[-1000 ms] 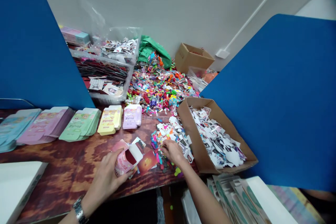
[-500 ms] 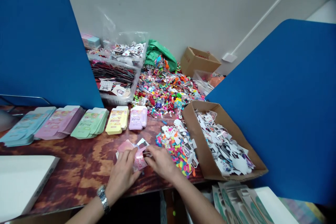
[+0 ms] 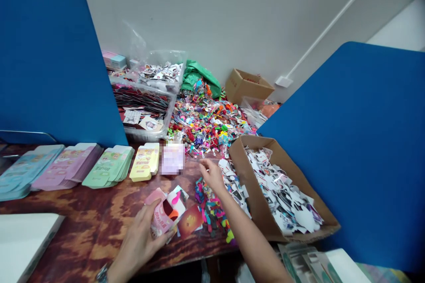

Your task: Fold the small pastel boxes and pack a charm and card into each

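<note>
My left hand (image 3: 141, 234) is wrapped round a small pink printed box (image 3: 162, 220) above the table. The box is open at the top, with orange and pink pieces and a white card (image 3: 177, 201) showing at its opening. Just right of the box, a reddish-orange card (image 3: 191, 221) lies on the table. My right hand (image 3: 212, 176) is over the upper edge of a pile of small colourful pieces (image 3: 210, 212); its fingers are bent towards the loose trinkets, and whether they hold anything is too small to tell.
Stacks of blue (image 3: 28, 170), purple (image 3: 68, 166), green (image 3: 108, 166) and yellow (image 3: 145, 161) flat boxes line the left. A cardboard box (image 3: 254, 203) of white cut-outs stands right. Behind are trinkets (image 3: 206, 119), plastic bins (image 3: 166, 129) and a small carton (image 3: 247, 86). Blue dividers (image 3: 352, 150) flank the table.
My right hand has left the pink box and moved up and right to the piles. The box, in my left hand, is now open and tilted, and the orange-red card shows beside it.
</note>
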`<state>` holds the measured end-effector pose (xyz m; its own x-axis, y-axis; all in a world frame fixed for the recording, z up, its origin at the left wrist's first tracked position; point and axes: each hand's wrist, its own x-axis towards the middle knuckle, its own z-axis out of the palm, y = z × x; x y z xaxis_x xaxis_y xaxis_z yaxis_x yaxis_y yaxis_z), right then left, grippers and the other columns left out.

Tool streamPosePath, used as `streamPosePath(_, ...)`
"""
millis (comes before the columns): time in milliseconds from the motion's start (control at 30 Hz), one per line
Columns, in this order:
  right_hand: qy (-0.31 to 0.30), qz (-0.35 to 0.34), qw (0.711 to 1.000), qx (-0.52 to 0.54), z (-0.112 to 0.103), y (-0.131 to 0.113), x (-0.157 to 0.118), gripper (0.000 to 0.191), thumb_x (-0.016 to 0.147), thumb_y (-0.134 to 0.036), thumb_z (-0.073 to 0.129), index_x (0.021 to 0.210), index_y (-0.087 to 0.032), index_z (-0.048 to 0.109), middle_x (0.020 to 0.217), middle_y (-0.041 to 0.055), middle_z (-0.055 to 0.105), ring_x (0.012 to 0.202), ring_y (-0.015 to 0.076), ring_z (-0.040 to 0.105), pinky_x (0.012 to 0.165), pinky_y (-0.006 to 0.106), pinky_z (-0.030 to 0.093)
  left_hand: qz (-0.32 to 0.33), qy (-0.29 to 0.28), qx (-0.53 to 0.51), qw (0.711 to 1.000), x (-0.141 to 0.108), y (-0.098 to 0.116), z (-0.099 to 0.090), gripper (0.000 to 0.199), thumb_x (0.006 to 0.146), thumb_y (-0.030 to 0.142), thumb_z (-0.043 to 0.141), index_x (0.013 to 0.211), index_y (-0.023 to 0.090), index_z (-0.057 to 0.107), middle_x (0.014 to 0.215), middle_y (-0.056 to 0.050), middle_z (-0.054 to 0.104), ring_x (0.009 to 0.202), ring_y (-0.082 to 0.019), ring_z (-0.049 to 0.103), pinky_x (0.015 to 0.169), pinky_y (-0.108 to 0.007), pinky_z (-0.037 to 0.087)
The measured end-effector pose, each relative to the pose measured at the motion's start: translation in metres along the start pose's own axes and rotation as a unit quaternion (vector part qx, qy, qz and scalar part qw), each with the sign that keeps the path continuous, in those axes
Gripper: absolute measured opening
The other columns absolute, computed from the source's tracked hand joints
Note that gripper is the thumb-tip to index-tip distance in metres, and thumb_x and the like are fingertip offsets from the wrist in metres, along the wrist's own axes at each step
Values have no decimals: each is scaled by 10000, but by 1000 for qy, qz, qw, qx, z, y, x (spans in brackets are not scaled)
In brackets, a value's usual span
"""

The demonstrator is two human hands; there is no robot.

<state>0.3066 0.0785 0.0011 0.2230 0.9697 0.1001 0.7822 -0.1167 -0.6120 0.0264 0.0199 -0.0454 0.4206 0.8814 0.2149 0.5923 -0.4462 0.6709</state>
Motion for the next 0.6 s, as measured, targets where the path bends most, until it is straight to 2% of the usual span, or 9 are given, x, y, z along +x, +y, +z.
streamPosePath(133, 9, 43, 998, -55, 5, 36, 61, 233, 870, -146, 520, 1028, -174, 689, 980, 60, 734, 923, 198, 670, 847, 282, 469, 10, 17, 9, 1000, -10, -18, 1, 745, 740, 515, 726, 1367, 245, 426, 1216, -117, 657, 1079, -301, 664, 879, -401, 571)
streamPosePath(233, 15, 55, 996, -74, 14, 40, 99, 250, 895, -177, 533, 1100, -182, 675, 1055, 67, 715, 1009, 192, 648, 890, 262, 446, 31, 19, 18, 999, -13, -28, 2, 765, 722, 500, 743, 1378, 267, 425, 1204, -113, 674, 1052, -313, 682, 833, -391, 594)
streamPosePath(333, 25, 72, 993, -85, 27, 34, 129, 371, 900, -234, 578, 1267, -183, 582, 1208, 112, 638, 1104, 211, 600, 925, 277, 424, 42, 14, 35, 998, -11, -30, 0, 790, 718, 489, 752, 1393, 284, 395, 1215, -104, 670, 1065, -306, 680, 835, -372, 599)
streamPosePath(433, 25, 96, 991, -85, 37, 32, 144, 466, 841, -230, 662, 1291, -185, 548, 1261, 152, 580, 1100, 245, 589, 902, 318, 430, 38, 14, 36, 999, -8, -28, -2, 800, 742, 464, 736, 1417, 300, 340, 1228, -94, 660, 1076, -286, 676, 855, -358, 593)
streamPosePath(600, 31, 102, 994, -9, 34, 44, 148, 255, 838, -225, 647, 1089, -182, 637, 1034, 90, 655, 1030, 229, 599, 921, 328, 420, 24, 23, 32, 999, -3, -30, -3, 805, 725, 438, 748, 1416, 300, 360, 1205, -86, 674, 1050, -287, 687, 836, -356, 601)
